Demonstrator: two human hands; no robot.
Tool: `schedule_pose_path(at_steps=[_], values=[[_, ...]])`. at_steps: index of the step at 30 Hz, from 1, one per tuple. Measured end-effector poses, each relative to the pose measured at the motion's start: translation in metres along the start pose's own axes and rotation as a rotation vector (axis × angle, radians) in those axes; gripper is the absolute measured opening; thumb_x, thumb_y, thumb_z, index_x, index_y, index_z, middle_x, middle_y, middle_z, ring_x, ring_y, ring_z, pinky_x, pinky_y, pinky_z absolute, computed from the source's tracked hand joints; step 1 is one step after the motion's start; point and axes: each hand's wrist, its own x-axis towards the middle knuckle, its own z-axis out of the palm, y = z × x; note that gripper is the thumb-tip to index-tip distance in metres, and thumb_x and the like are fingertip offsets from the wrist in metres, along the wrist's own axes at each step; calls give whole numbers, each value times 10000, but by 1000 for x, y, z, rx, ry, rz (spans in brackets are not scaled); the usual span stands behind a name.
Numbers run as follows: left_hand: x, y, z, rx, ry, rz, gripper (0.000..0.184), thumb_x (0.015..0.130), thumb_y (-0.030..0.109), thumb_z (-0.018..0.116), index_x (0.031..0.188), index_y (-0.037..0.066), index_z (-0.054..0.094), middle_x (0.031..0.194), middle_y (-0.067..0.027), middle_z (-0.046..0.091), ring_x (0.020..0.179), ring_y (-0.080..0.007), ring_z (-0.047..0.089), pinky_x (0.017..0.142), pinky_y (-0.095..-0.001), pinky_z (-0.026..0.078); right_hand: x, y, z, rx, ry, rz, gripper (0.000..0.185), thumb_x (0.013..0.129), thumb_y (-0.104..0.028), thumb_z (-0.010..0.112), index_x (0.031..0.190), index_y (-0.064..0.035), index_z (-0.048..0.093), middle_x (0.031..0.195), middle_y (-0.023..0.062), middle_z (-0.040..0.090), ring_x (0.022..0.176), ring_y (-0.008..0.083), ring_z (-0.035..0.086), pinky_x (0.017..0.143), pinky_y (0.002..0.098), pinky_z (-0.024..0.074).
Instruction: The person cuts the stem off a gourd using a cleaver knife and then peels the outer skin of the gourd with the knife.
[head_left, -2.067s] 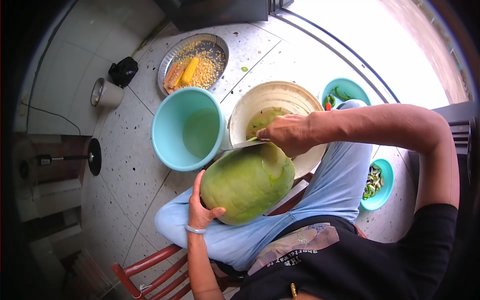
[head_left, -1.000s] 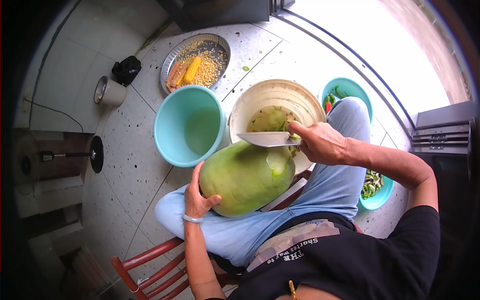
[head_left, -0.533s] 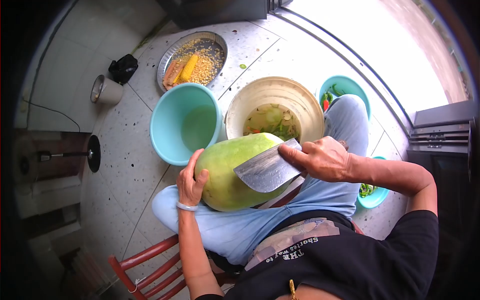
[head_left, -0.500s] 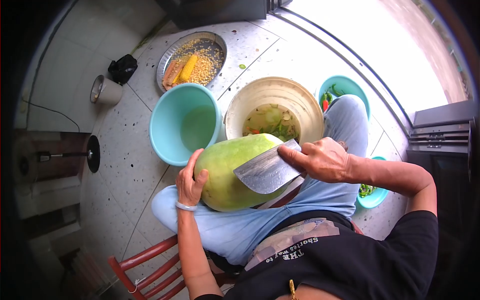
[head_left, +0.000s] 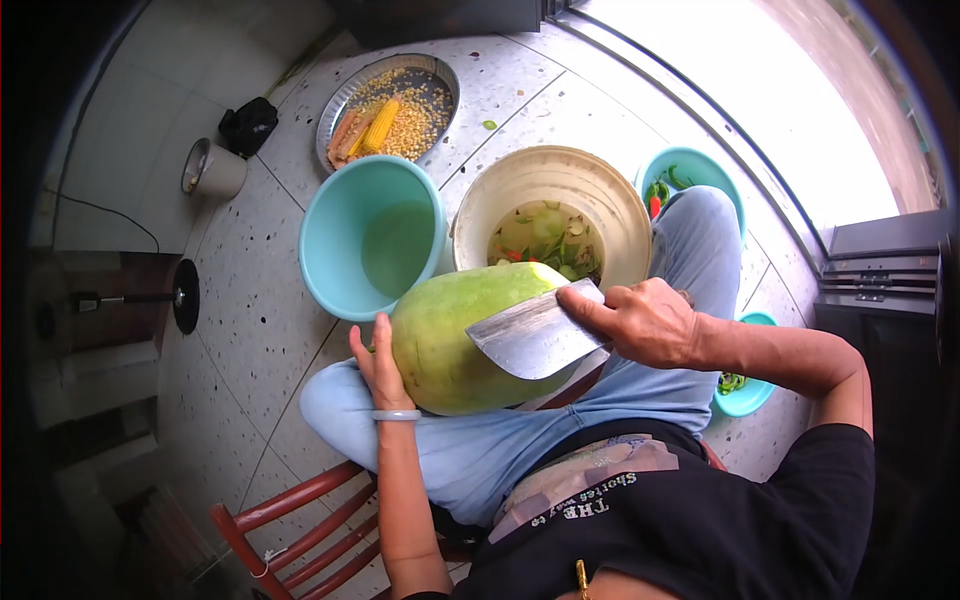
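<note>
A large pale-green melon (head_left: 440,345) lies across my lap, with a light cut patch at its upper end. My left hand (head_left: 384,378) rests against the melon's left end, fingers stretched up and apart. A small green bit shows between those fingers, too small to make out. In my right hand (head_left: 650,322) is a broad-bladed cleaver (head_left: 535,335), gripped by its handle. Its blade lies slanted over the melon's right side; whether the edge touches the skin I cannot tell. The melon's underside is hidden.
Beyond my knees stand a cream bucket (head_left: 630,215) with water and vegetable scraps and a teal basin (head_left: 318,245) of water. A metal tray (head_left: 325,125) holds corn. Teal bowls with peppers (head_left: 657,203) and green pieces (head_left: 732,383) sit at my right. A red chair (head_left: 300,505) is behind.
My left hand has slid down the melon's left end and its fingers have lifted and spread. The cleaver and my right hand have barely moved.
</note>
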Motion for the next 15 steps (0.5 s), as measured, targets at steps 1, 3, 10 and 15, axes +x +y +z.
schedule_pose_path(at_steps=[1,3,10,15], values=[[5,8,-4,-142,-11,-210,536,908,407,664,1228,-11,565,1344,-188,460,1135,-306,557,919,-378,471,0,1,1,0,7,0,462,941,-210,509,1382,-111,418,601,111,547,493,292,618,406,414,493],[17,7,-16,-298,-114,-395,462,927,358,658,1204,-3,584,1276,-148,537,1119,-262,571,931,-359,479,-2,1,3,-2,19,-1,457,944,-212,509,1380,-111,418,602,113,547,493,292,617,406,414,493],[18,1,-12,-277,-274,-399,356,943,307,646,1151,18,631,1110,-74,671,979,-196,641,834,-332,544,-5,-6,-1,-21,43,-9,456,931,-207,527,1366,-101,444,570,92,528,468,268,600,382,401,473],[26,-11,-23,-168,-238,-367,337,961,308,610,1138,23,638,1089,-81,676,964,-197,647,812,-327,552,-10,-6,1,-22,78,-37,450,918,-197,541,1351,-97,474,555,67,511,440,247,576,374,387,466]])
